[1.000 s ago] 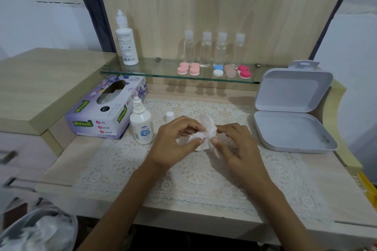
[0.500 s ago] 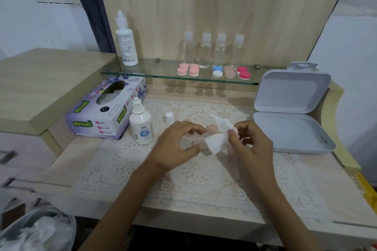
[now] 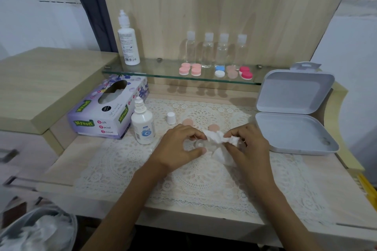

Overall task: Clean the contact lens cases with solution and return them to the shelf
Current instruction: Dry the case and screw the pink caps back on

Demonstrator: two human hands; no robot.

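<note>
Since half a second ago, the crumpled white tissue point(image 3: 217, 138) has gone from spread open to bunched in a twist. My right hand point(image 3: 247, 149) pinches it. The purple cardboard tissue box point(image 3: 106, 114) reads "Mysoft Soft Facial Tissue". My left hand point(image 3: 179, 146) grips the clear plastic lens case point(image 3: 199, 144) between thumb and fingers, over the white lace mat point(image 3: 183, 179) on the pale wooden desk point(image 3: 65, 163). Two round peach caps point(image 3: 187, 122) lie just behind.
</note>
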